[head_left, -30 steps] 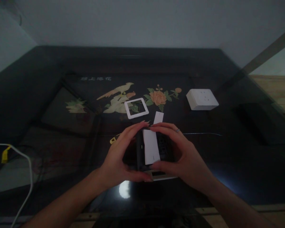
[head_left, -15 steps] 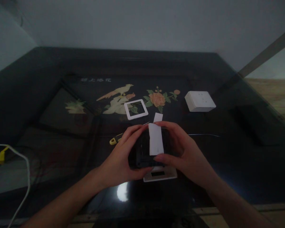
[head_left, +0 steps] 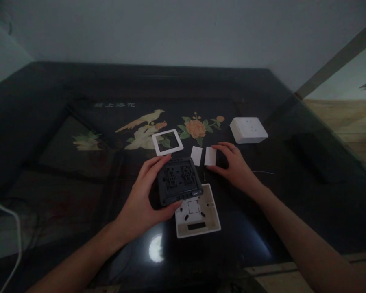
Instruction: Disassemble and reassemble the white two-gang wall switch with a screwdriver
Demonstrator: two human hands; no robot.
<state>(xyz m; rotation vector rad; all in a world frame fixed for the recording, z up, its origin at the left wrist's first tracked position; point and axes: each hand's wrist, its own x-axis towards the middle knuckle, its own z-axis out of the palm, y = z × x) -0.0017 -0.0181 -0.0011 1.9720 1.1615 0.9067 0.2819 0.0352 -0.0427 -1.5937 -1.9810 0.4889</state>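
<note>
My left hand grips a black wall-switch body by its left side, thumb at the near edge and fingers at the far edge. Two dark mechanisms show bare on its upper face. Under and beyond its near right corner lies a white open back box with slots and a rectangular hole in its floor. My right hand pinches a white switch rocker between thumb and fingers, at the table's surface. Left of it, a second white rocker lies flat. A small screw appears just below the held rocker.
A white square frame lies beyond my left hand. At the back right sits a white socket box. A white cable runs along the left edge. The glossy dark table bears an inlaid bird and flower picture.
My right hand has lifted the rocker off the black switch body and carried it forward and right, beside the other rocker. My left hand has shifted the switch body left, uncovering the back box.
</note>
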